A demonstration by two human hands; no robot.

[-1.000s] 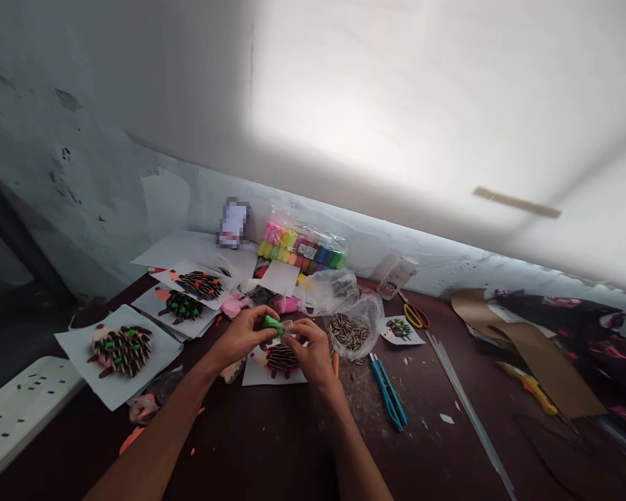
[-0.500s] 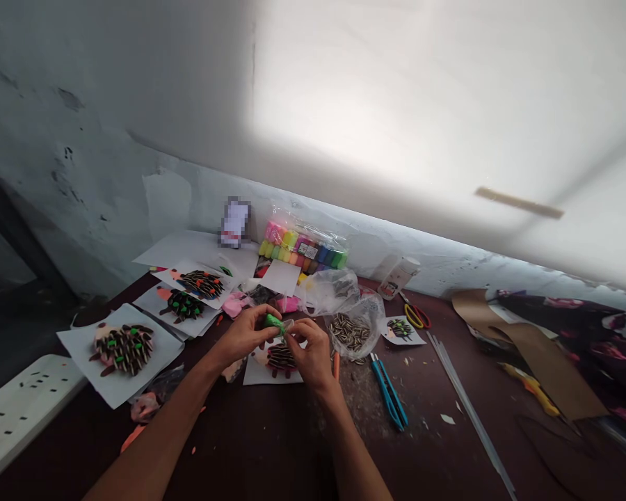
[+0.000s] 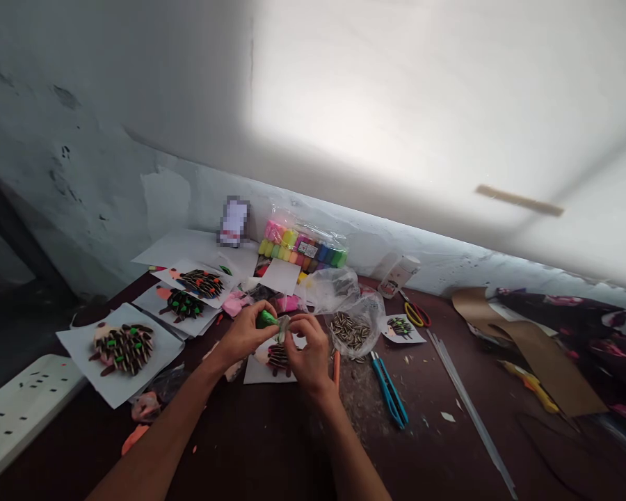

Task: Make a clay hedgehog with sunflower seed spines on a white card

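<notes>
Bright green clay in a clear wrapper (image 3: 266, 319) is held between my two hands, over a white card. My left hand (image 3: 246, 336) is closed around the green lump. With thumb and fingers pinched, my right hand (image 3: 307, 349) grips the clear end of the wrapper, right beside the left fingertips. Below them lies a hedgehog figure (image 3: 278, 357) with striped seeds for spines, partly covered by my right hand. A clear plastic bag of striped seeds (image 3: 350, 332) lies open to the right of my right hand.
Seed hedgehogs on cards (image 3: 122, 348) lie at the left, beside a white power strip (image 3: 28, 390). Behind are coloured clay packs (image 3: 305, 247) and a bottle (image 3: 398, 277). Scissors (image 3: 417, 314), a teal tool (image 3: 390, 393), clear sticks (image 3: 469, 410) and brown paper (image 3: 558, 369) lie rightward.
The green lump has shifted slightly left and up within my left hand. Clear wrapper now shows between my hands where green showed before.
</notes>
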